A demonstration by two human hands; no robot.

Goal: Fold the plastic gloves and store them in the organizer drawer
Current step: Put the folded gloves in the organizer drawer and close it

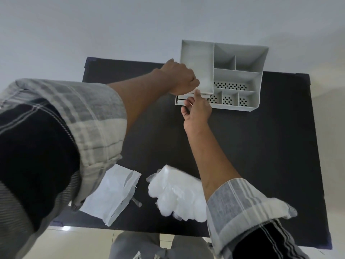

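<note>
Plastic gloves are left unfolded behind both hands, whose grips are closed on the organizer drawer, which could be jammed if pulled crookedly.

A grey organizer with black-dotted trays, translucent white gloves, black table, grey-and-navy plaid sleeves.
</note>
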